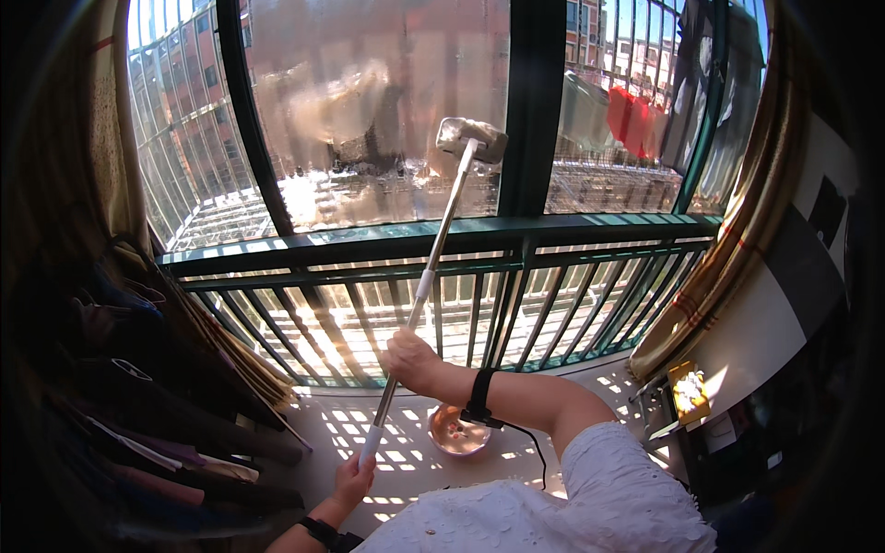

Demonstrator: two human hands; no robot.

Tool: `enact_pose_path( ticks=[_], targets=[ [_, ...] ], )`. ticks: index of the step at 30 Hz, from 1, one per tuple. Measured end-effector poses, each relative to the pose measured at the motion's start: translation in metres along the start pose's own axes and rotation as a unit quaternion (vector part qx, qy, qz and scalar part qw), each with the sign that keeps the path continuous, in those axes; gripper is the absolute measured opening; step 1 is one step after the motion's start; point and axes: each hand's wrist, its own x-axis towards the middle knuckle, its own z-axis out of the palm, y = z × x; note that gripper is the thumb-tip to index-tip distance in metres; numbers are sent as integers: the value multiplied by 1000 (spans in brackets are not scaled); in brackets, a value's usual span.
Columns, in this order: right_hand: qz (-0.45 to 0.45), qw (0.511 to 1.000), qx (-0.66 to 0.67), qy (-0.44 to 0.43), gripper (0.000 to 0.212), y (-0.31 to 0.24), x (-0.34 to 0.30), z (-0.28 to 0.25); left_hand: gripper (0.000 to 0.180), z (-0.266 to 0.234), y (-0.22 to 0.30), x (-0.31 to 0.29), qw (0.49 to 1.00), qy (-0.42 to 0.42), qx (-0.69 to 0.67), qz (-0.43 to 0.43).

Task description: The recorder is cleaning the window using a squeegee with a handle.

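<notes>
Both my hands are closed round the pole of a long-handled window mop [471,147]. Lower down, my left hand [353,479] wraps the white grip at the pole's end. My right hand [412,361] grasps the metal shaft farther up, with that arm reaching across from the right. The mop's pale, fluffy pad lies against the large middle window pane [387,55], near its right edge. This pane looks wet and streaked, with cloudy patches. The pole slants up and to the right, in front of the green railing [369,241].
A round basin [461,433] with liquid stands on the tiled floor below my right forearm. Curtains [728,267] hang at both sides. Dark clothes [138,387] fill the left. A yellow box [689,392] sits on a stand at right. Laundry [636,120] hangs behind the right pane.
</notes>
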Motion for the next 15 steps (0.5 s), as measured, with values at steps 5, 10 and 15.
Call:
enact_pose_path(
  ticks=[5,10,15],
  targets=[
    [39,994,-83,67,5,40,32,-46,28,-3,59,25,996,15,7,83],
    [39,998,-21,46,10,16,57,-36,28,-55,71,13,964,103,189,159],
    [75,984,106,122,17,-40,113,-10,34,-121,124,-44,899,207,346,172]
  ],
)
